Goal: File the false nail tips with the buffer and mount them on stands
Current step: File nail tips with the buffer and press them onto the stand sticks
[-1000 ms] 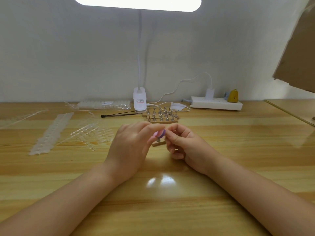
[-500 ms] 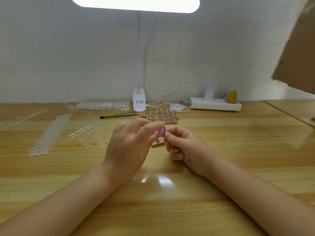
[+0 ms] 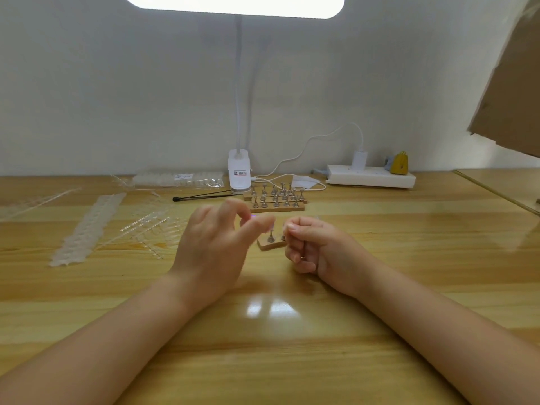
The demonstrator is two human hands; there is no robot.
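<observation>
**Fingers meet over the small stand at the frame centre**

Fingers [image 3: 295, 228] of the right hand [image 3: 318, 249] are curled and pinched together, probably on a clear nail tip, but it is too small to see. On the left hand [image 3: 210, 247] the thumb and forefinger bend toward each other; a blurred violet trace near them may be the buffer, I cannot tell.

Between both hands, on the wooden table [image 3: 409, 258], stands a small wooden stand block [image 3: 270, 244] with metal pegs. Just above it in the picture is the bigger rack of stands [image 3: 276, 198]. Strips of nail tips [image 3: 87, 229] lie at middle left.

A tip should be very light, thin, slippery and easy to flick away; better to hold it by its side edges.
</observation>
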